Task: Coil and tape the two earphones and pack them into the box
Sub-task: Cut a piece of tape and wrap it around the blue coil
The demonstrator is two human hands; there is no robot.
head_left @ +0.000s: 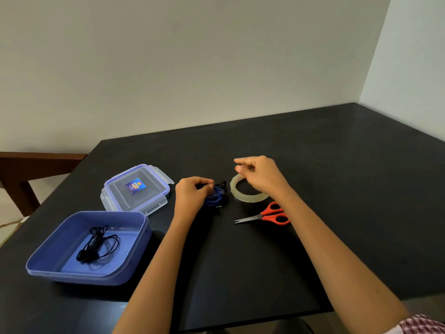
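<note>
Left hand (192, 195) pinches a coiled blue earphone (216, 196); right hand (258, 175), fingers loosely curled, holds nothing discernible.

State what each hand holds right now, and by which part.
The left hand pinches the coiled blue earphone by its left side. The right hand hovers over the tape roll; whether its raised fingertips pinch anything cannot be told.

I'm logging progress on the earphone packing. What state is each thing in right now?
box: open, on the table
black earphone: coiled, lying inside the box
lid: off, flat beside the box
blue earphone: bunched, on the table, pinched by the left hand
tape roll: flat on the table
right hand: above the tape roll, fingers pinched
scissors: nearly closed, unused
</note>
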